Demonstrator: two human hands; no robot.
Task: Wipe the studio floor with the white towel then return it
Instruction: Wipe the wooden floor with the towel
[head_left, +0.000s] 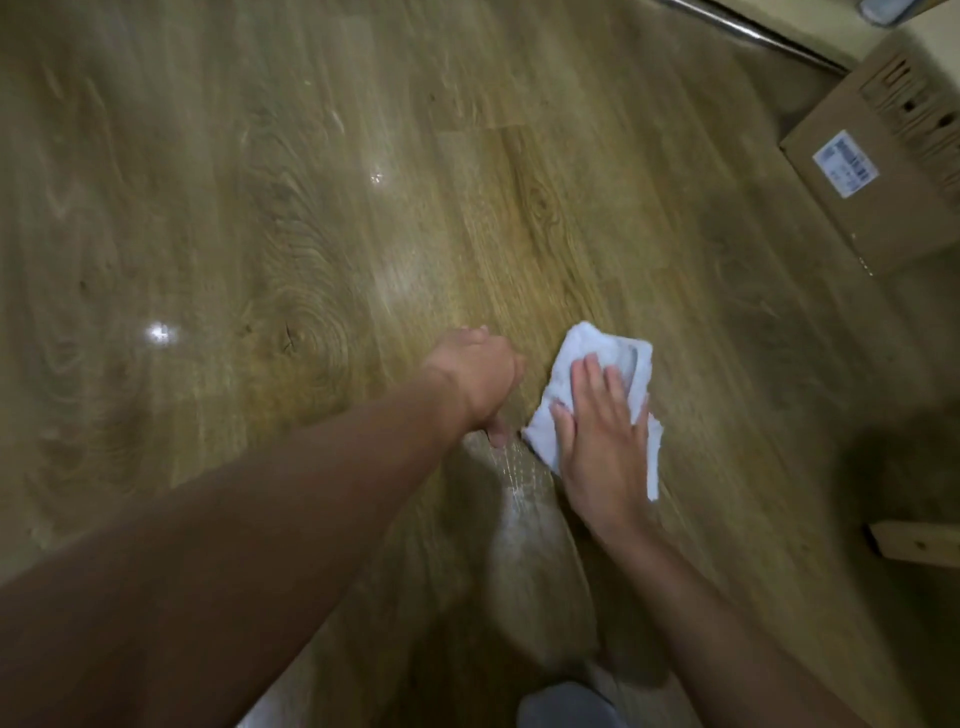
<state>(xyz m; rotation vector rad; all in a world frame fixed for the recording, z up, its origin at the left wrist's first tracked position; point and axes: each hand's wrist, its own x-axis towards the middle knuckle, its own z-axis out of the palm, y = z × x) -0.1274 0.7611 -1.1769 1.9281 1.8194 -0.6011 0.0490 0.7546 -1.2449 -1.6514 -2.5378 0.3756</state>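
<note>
Two hands are down on the wooden floor (311, 208), and we judge ourselves to be in the wiping step, with the return of the towel not yet begun. Our right hand (602, 436) lies flat, fingers spread, pressing the white towel (587, 358) against the boards; it pins the cloth under the palm rather than clamping round it. The towel is bunched and folded, showing past the fingertips and along the outer edge of the hand. Our left hand (480, 382) rests just beside it on the floor, bracing us, apparently loosely curled and holding nothing, though we cannot tell for sure, since we see only its back. A pale, streaky patch (524, 519) lies on the floor just nearer to us than the towel. A cardboard box (878, 176) sits well apart, at the upper right. Next, we think, the move calls for steady downward pressure while sliding the towel over that patch, keeping the cloth from slipping out.
</note>
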